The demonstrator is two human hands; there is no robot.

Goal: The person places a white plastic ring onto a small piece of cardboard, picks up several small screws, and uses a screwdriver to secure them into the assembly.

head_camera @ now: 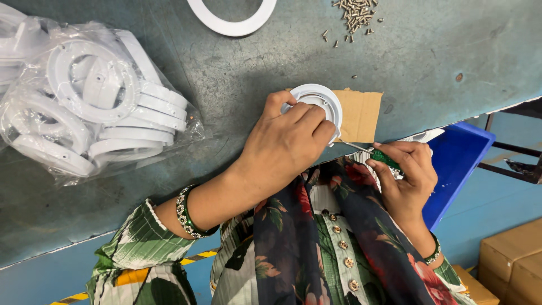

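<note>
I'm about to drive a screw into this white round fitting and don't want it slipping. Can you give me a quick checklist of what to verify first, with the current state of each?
1. Left hand steadies the white round fitting from above: ok.
2. Fitting rests on the cardboard piece on the table: ok.
3. Right hand grips the green-handled screwdriver: ok.
4. Screwdriver tip reaches the fitting's edge: ok, though whether it sits in a screw head: cannot tell, the fingers hide it.
5. Spare screws in a pile at the far side of the table: ok.
6. Fitting close to the table edge, near the blue bin: not ok.
</note>
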